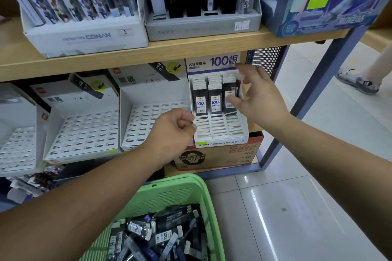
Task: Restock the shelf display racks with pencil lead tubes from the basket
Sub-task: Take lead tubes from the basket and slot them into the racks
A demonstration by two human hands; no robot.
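Observation:
A white display rack (pixel 221 133) labelled 100 stands on the lower shelf, with three rows of black pencil lead tubes (pixel 215 97) at its back and empty slots in front. My left hand (pixel 171 129) has curled fingers and pinches the rack's left wall. My right hand (pixel 257 95) is spread open at the rack's right side, its thumb against the front tube of the right row. A green basket (pixel 180 193) below holds several loose lead tubes (pixel 161 237).
Two empty white slotted racks (pixel 84 131) (pixel 148 121) stand to the left on the same shelf. A cardboard box (pixel 218 154) sits under the 100 rack. Full boxes (pixel 89 36) line the upper shelf. A person's sandalled foot (pixel 358 82) is on the tiled floor at right.

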